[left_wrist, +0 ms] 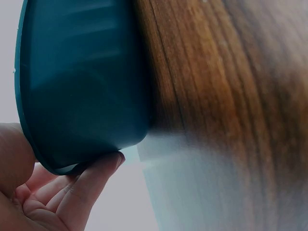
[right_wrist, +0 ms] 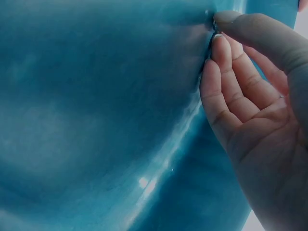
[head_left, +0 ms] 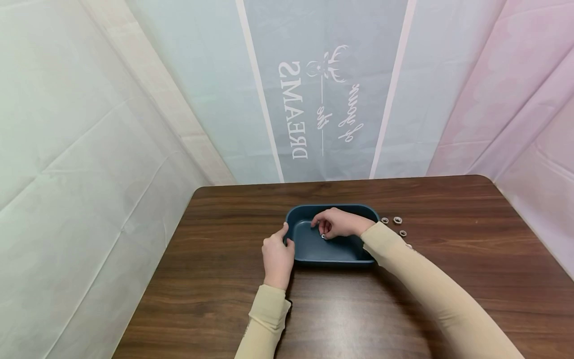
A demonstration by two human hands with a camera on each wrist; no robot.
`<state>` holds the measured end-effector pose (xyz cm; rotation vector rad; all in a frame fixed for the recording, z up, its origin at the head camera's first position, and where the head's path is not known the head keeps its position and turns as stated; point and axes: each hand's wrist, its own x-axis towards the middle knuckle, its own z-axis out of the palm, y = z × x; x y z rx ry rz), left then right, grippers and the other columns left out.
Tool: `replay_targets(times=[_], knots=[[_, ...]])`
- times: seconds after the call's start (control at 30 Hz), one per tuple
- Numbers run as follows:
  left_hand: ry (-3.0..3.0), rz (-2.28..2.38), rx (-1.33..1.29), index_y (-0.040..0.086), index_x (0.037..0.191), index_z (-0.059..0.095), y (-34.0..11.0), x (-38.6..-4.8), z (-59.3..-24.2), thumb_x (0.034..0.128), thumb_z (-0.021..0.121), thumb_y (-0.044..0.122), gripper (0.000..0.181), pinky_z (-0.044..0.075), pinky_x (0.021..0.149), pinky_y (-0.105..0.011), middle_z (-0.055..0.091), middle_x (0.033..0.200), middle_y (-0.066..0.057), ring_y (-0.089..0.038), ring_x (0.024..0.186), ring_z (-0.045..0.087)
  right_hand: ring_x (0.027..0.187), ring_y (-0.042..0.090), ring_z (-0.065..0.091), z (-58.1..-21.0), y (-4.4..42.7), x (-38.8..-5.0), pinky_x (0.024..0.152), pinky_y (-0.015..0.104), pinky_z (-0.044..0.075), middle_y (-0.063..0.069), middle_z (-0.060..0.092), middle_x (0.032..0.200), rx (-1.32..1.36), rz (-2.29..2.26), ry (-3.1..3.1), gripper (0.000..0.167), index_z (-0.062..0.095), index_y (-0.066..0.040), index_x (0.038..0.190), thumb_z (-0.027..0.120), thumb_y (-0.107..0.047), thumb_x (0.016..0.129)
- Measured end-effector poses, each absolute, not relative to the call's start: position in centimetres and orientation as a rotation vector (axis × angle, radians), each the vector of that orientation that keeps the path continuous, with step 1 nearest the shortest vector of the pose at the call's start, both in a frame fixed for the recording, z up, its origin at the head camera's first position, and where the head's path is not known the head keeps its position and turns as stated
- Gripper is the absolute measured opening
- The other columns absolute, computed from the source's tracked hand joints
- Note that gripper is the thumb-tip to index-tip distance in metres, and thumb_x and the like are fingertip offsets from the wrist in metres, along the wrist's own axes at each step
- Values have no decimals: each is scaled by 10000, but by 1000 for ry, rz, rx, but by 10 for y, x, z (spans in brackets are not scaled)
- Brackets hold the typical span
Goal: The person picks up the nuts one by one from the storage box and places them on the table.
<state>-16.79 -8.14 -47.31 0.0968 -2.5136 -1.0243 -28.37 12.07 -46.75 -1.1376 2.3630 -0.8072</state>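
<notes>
A dark blue rectangular bin point(head_left: 309, 251) sits on the wooden table. My left hand point(head_left: 276, 257) grips its left end, with the thumb at the rim and the fingers against the outer wall point(left_wrist: 91, 96). Inside the bin, my right hand point(head_left: 342, 223) pinches a small metal nut point(head_left: 323, 236) between thumb and fingertips. The right wrist view shows the thumb and fingers point(right_wrist: 221, 55) close to the bin's inner surface point(right_wrist: 96, 96), with the nut mostly hidden between them.
Several metal nuts lie on the table just right of the bin, among them a larger nut point(head_left: 397, 220) and a smaller nut point(head_left: 403, 233). One is partly hidden by the right sleeve point(head_left: 417, 264). A printed cloth point(head_left: 332, 99) hangs behind the table point(head_left: 215, 239).
</notes>
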Motion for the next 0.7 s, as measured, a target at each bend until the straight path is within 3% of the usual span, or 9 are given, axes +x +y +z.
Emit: replay_targets(times=[0.7], knots=[[-2514,-1010,111,58,1200,678,-81,-169,-471,806,682,-36,404,342,399,-247,684,1066,-173,-94,389,339,765,145,585,-458,128,-282,692,296,508,31,615,909,-1193,-1012,2312,351,623,-10,1207,633,11,857]])
